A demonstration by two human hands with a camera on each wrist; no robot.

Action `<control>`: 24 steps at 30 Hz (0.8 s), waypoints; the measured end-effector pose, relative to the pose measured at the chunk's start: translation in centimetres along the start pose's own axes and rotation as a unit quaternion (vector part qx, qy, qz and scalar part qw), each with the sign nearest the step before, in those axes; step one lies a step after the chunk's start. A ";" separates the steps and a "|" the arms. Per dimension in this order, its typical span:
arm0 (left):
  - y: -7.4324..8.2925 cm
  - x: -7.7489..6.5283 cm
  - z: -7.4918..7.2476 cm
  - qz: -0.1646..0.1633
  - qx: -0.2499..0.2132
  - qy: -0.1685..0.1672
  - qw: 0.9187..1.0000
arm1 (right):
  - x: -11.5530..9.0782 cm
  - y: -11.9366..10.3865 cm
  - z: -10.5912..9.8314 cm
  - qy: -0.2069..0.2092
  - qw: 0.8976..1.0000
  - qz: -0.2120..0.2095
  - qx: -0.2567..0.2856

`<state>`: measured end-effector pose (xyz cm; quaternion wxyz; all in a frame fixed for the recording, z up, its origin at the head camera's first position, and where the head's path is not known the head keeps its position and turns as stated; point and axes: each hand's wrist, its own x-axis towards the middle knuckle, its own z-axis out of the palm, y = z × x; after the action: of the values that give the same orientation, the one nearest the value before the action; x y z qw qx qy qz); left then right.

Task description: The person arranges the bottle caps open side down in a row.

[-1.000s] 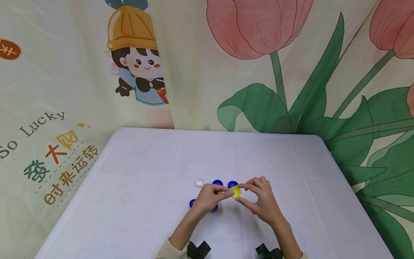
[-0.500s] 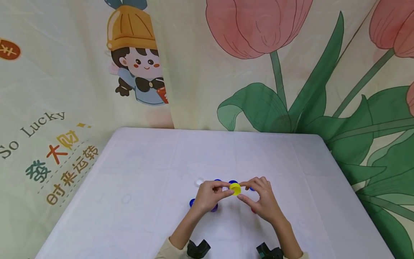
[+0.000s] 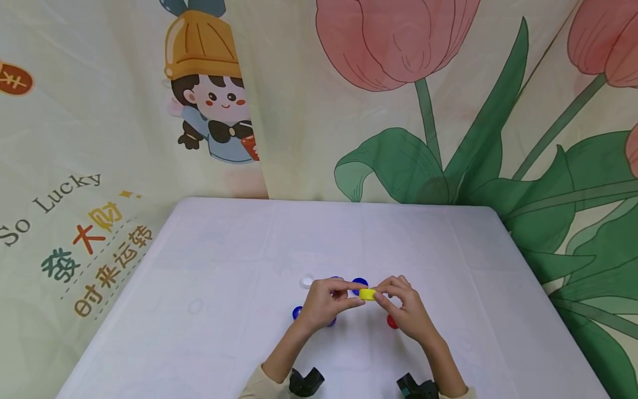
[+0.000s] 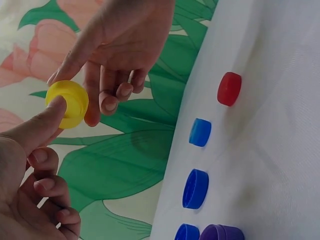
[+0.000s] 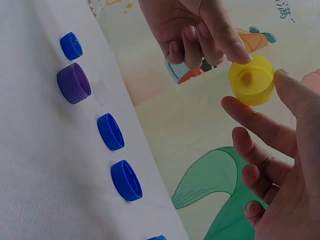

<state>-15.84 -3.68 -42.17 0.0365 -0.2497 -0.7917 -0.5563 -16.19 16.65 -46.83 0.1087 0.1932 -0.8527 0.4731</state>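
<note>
Above the table, a yellow bottle cap [image 3: 368, 295] is held between both hands. My left hand [image 3: 324, 302] pinches its left side; in the left wrist view that thumb lies across the opening of the cap [image 4: 76, 114]. At the opposite side, my right hand [image 3: 408, 310] has thumb and index finger at the rim, and its other fingers are loosely bent in the right wrist view. A red bottle cap [image 3: 392, 321] lies on the table below the right hand. Beyond the yellow cap is a blue bottle cap [image 3: 360, 285].
More caps lie on the white-covered table [image 3: 239, 244]: a blue cap [image 3: 297, 312], a purple cap [image 5: 74, 83], a lighter blue cap [image 4: 200, 132] and a whitish clear ring [image 3: 306, 281]. The hands partly hide some in the head view. A printed curtain [image 3: 294, 111] hangs behind.
The yellow cap has turned from showing its round face to lying edge-on in the head view. My right thumb has come in to its edge, and the red cap shows more.
</note>
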 end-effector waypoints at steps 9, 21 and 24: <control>-0.3 0.1 0.3 -0.007 0.013 0.001 1.000 | 0.2 -3.4 -1.2 -0.015 0.999 0.020 0.019; -3.5 0.0 1.3 -0.033 0.031 -0.007 0.999 | 0.0 -3.2 -1.5 -0.014 0.998 0.039 0.040; -3.7 0.0 1.4 -0.037 0.035 -0.003 0.999 | 0.0 -2.8 -1.3 -0.012 0.999 0.022 0.041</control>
<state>-17.12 -3.40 -45.86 0.0223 -0.2201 -0.8198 -0.5283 -14.95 16.44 -43.96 0.0801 0.1841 -0.8381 0.5072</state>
